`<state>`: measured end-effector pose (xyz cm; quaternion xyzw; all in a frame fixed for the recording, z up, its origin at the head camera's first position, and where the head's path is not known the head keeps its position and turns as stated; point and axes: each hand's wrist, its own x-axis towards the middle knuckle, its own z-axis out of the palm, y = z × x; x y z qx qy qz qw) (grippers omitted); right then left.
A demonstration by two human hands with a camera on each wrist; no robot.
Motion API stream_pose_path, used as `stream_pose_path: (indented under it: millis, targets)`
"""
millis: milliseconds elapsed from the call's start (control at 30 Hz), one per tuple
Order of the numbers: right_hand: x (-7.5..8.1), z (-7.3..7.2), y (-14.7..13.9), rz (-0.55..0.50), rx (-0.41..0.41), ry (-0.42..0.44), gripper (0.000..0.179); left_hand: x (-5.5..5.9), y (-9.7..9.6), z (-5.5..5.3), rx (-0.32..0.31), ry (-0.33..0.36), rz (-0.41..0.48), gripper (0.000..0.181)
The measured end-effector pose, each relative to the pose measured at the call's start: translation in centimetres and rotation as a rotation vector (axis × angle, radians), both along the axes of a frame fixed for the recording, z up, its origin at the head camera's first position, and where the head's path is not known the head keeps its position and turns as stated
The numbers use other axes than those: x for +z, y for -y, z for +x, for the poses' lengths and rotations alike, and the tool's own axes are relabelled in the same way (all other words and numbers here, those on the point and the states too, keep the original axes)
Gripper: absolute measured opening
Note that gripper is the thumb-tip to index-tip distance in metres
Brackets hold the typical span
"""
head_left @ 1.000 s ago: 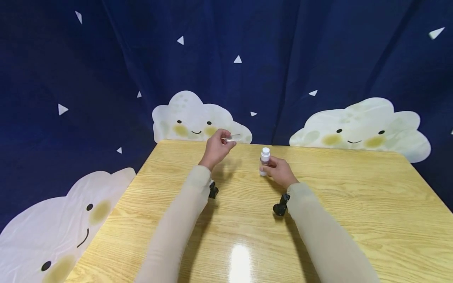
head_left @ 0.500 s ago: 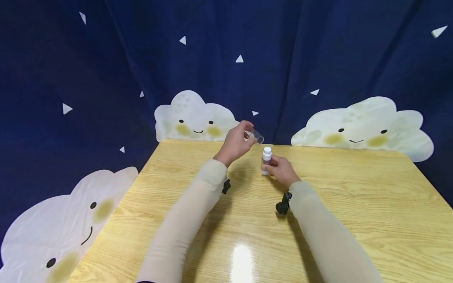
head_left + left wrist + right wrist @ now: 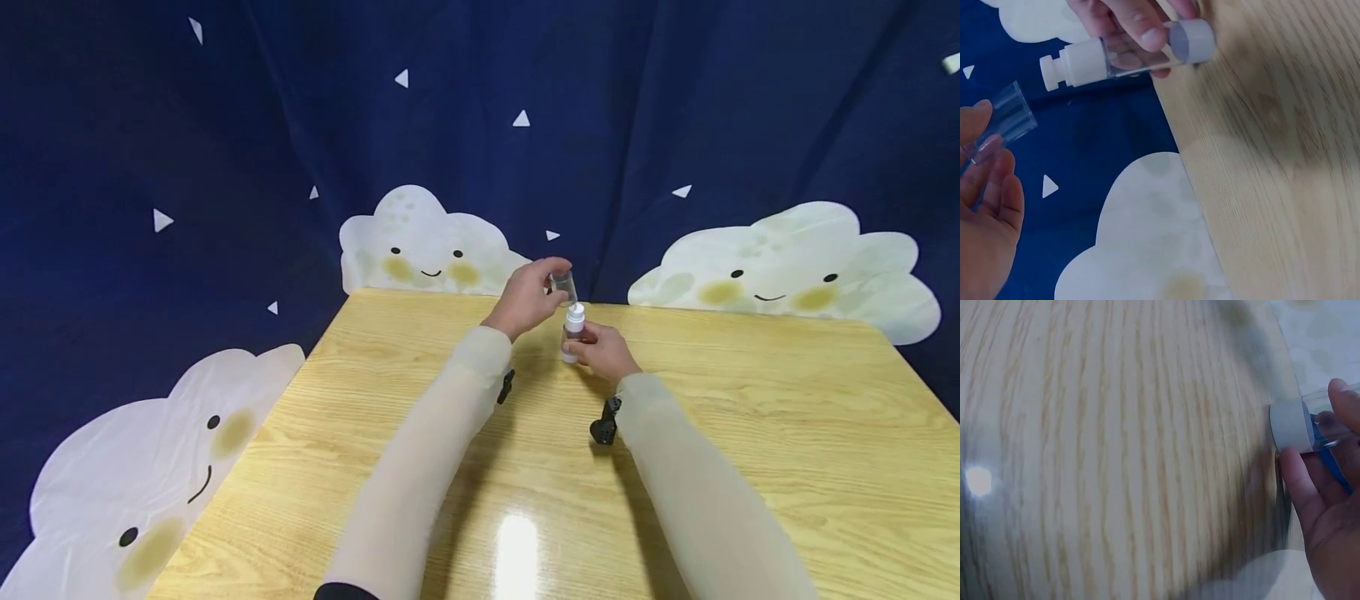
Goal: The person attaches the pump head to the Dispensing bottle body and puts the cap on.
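My right hand [image 3: 609, 353] grips a clear pump bottle [image 3: 573, 333] with a white pump top and white base, upright near the back of the table. In the left wrist view the pump bottle's white pump top [image 3: 1082, 61] faces the cap, with a gap between them. Thumb and fingers of my left hand [image 3: 527, 296] pinch a clear cap [image 3: 564, 288] by its closed end. Held slightly tilted, the cap is just above the pump top. The right wrist view has the bottle's white base [image 3: 1291, 428] at the right hand's fingers.
A wooden table [image 3: 420, 383] lies under both hands. Behind its back edge hangs a dark blue curtain [image 3: 465, 100] with white triangles and smiling clouds [image 3: 780, 271]. Small black wrist cameras [image 3: 604, 423] sit under the sleeves.
My left hand has moved right with the clear cap, from beside the bottle to just over its pump top, turning the cap's open end downward. The right hand holds the bottle in about the same place.
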<state>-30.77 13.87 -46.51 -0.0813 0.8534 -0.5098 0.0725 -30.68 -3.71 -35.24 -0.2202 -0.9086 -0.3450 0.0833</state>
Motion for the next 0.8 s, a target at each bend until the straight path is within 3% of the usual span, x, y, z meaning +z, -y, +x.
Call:
stream_pose_path:
  millis: [233, 533, 800]
  targets:
    - [0.1, 0.0, -0.2, 0.007, 0.001, -0.009, 0.047, -0.7, -1.1, -0.1, -0.015, 0.06, -0.023, 0.045]
    - [0.2, 0.0, -0.4, 0.017, 0.011, -0.008, 0.044, -2.2, -1.7, -0.5, -0.066, 0.036, -0.117, 0.041]
    - [-0.5, -0.2, -0.4, 0.038, 0.01, -0.05, 0.039, -3.3, -2.2, -0.3, -0.038, 0.079, -0.159, 0.037]
